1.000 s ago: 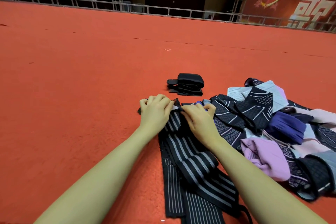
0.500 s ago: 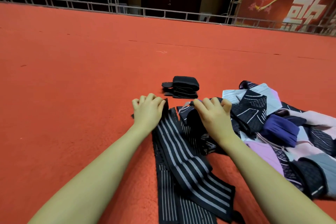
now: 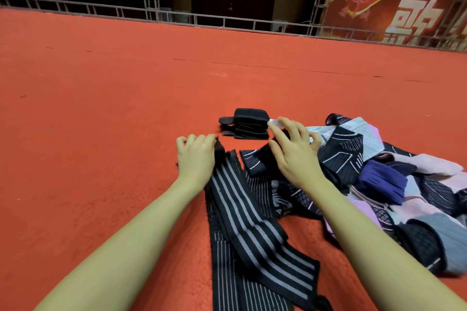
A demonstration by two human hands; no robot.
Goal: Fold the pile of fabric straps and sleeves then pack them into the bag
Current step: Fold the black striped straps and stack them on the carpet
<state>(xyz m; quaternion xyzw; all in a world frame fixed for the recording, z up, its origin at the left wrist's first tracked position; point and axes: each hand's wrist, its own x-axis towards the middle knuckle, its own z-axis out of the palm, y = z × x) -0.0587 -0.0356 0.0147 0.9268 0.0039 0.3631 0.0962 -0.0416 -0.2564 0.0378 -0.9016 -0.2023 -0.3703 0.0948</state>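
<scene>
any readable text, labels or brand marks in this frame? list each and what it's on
"歌": large pale character on the red banner behind the railing at upper right; read with some doubt, since the railing crosses its lower part.
A second character to its right is cut off by the frame edge: unreadable.
Striped strap, folded black strap, pile of sleeves: woven lines only, no readable label or brand.

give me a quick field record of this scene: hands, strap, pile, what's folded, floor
left hand: fingers curled, holding the far end of the striped strap
right hand: fingers spread over a dark patterned piece
pile: unfolded, right of the strap
folded bundle: black, beyond the hands
floor: red carpet
bag: not in view
</scene>
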